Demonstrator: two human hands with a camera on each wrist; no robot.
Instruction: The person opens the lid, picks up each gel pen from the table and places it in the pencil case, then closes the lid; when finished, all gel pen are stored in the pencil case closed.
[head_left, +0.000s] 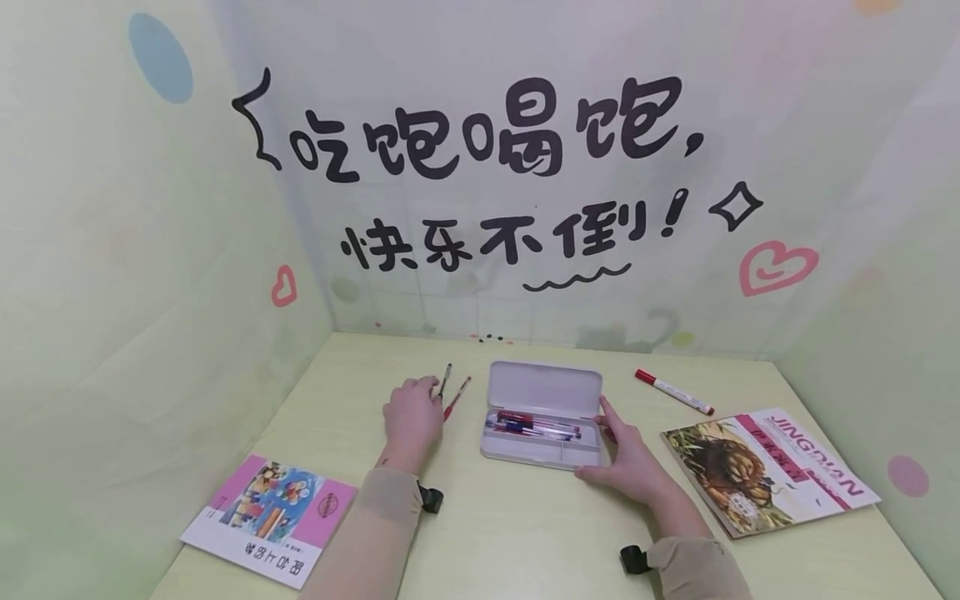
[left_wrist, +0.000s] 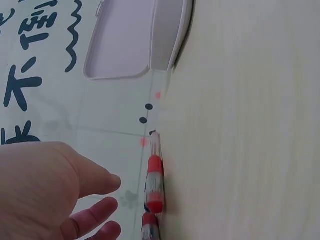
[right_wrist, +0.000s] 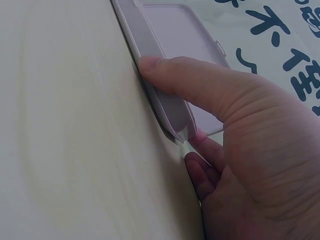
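Observation:
A pale lilac pencil case (head_left: 543, 389) lies on the table with its lid raised. Several red and blue pens (head_left: 534, 427) lie in its inner tray. My right hand (head_left: 626, 462) holds the case's right end, thumb (right_wrist: 170, 70) along the front edge and fingers at the side. To the left of the case, my left hand (head_left: 415, 417) is beside a black pen (head_left: 446, 380) and a red pen (head_left: 459, 395). In the left wrist view its thumb (left_wrist: 100, 177) and fingertips are apart from a red-banded pen (left_wrist: 155, 182), with nothing held.
A red-capped marker (head_left: 675, 392) lies at the back right. Below it is a book with a lion cover (head_left: 765, 475). Another book with a pink cover (head_left: 270, 517) lies at the front left. Printed cloth walls (head_left: 450, 308) border the table's back and sides.

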